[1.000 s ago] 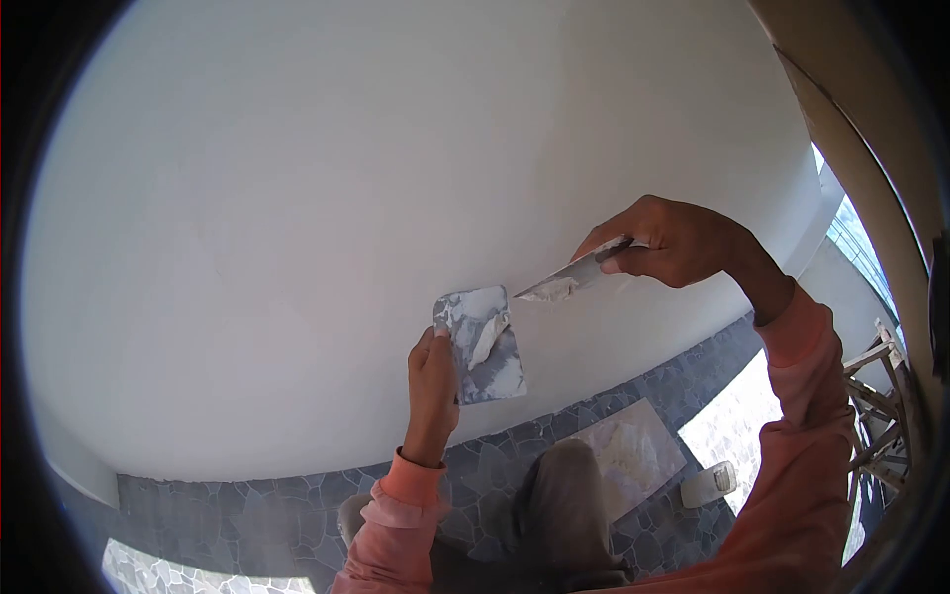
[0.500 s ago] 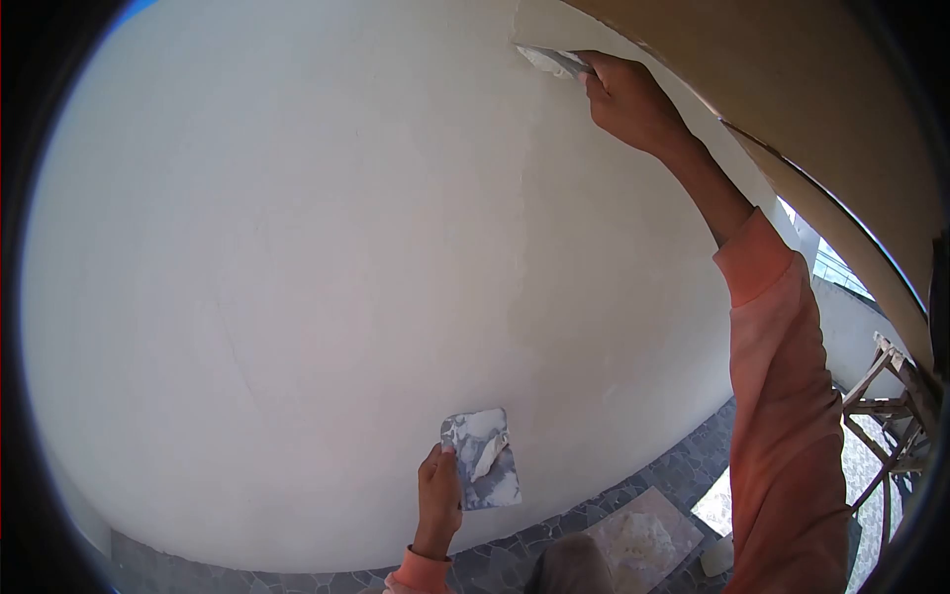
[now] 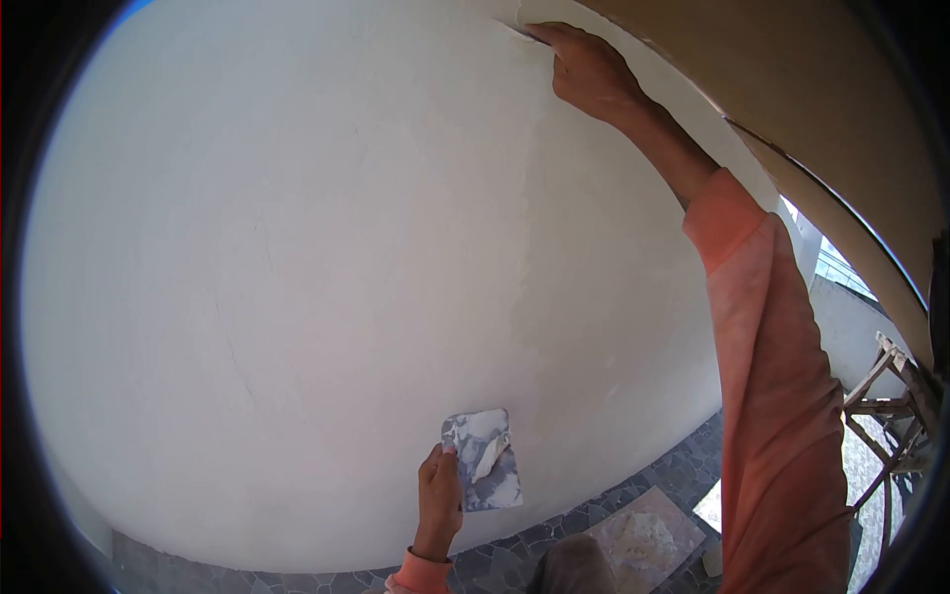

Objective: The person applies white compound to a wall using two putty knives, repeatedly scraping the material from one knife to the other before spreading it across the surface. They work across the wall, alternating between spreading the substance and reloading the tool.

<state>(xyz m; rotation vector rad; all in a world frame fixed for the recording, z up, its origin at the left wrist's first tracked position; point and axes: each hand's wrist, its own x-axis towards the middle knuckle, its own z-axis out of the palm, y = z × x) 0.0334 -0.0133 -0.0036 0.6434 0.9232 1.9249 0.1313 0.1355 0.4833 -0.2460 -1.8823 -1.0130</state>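
High on the pale wall [image 3: 327, 247], my right hand [image 3: 594, 77] grips a putty knife [image 3: 522, 33], its blade against the surface and seen nearly edge-on. A thin ragged line of white filler shows on the wall just above the blade. Lower down, my left hand [image 3: 439, 490] is closed on the left edge of a flat grey plate [image 3: 500, 436]. White putty [image 3: 489, 459] is smeared and heaped over that plate, which stands out in front of the wall. A damp-looking darker patch covers the wall's right part.
On the grey stone-patterned floor [image 3: 485, 569] lies a square board [image 3: 677, 520] with a heap of white putty. A wooden stand [image 3: 881, 406] is at the right. A brown overhanging surface [image 3: 792, 69] crosses the upper right.
My right hand has moved left and slightly up with the putty knife, whose blade has turned from showing its putty-covered face to nearly edge-on. My left hand and the plate have hardly moved.
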